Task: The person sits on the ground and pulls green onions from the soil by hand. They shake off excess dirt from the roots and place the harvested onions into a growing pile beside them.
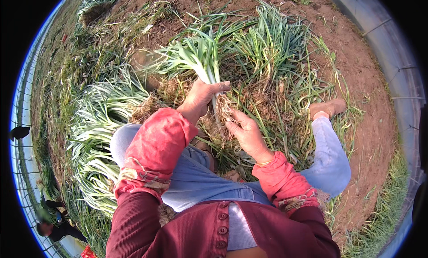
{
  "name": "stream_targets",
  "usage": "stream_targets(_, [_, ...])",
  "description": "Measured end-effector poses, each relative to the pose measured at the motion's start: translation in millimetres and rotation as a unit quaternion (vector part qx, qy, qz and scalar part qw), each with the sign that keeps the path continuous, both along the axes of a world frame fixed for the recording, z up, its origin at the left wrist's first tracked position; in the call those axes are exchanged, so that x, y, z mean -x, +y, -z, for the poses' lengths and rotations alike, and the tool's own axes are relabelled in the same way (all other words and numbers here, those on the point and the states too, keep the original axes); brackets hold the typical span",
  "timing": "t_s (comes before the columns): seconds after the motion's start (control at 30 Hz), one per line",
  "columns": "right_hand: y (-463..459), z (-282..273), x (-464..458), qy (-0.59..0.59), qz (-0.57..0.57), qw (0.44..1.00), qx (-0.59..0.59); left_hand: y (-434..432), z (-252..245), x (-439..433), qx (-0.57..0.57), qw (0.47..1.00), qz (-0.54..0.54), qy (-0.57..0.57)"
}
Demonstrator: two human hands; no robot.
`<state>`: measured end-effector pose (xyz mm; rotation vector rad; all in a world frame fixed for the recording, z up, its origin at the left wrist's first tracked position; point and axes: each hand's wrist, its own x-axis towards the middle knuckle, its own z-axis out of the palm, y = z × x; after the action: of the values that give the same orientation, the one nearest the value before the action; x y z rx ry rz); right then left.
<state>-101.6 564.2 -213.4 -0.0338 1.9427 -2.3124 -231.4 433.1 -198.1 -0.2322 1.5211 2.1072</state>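
My left hand is closed around the white stalks of a small bunch of leafy green plants, likely leeks or green onions. Their leaves fan out away from me, and their roots hang towards me. At the roots, my right hand pinches brownish dry strands between thumb and fingers. A large pile of similar stalks lies to the left, beside my knee, with the roots of its upper part turned right. Beyond my hands, further plants with dry roots lie on the ground.
Loose leaves and stalk litter cover the ground between my legs. My shoe rests at the right, near bare brown soil. Another bundle lies at the far upper left. A person is at the lower left. Curved plastic sheeting lines the right side.
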Motion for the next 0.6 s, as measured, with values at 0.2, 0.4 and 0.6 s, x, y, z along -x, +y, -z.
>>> stream_targets(0.2, [92.1, 99.6, 90.5, -0.083, 0.191, 0.959, -0.19, -27.3, -39.2, 29.9, -0.083, 0.992, -0.043, -0.089])
stream_targets(0.4, [151.7, 204.8, 153.7, -0.219, 0.202, 0.91, -0.289, -48.3, -77.1, 56.5, -0.165, 0.957, -0.191, 0.143])
stream_targets(0.6, [132.6, 126.6, 171.5, 0.006, 0.265, 0.949, -0.173, -34.9, -38.4, 57.5, -0.298, 0.947, -0.111, -0.043])
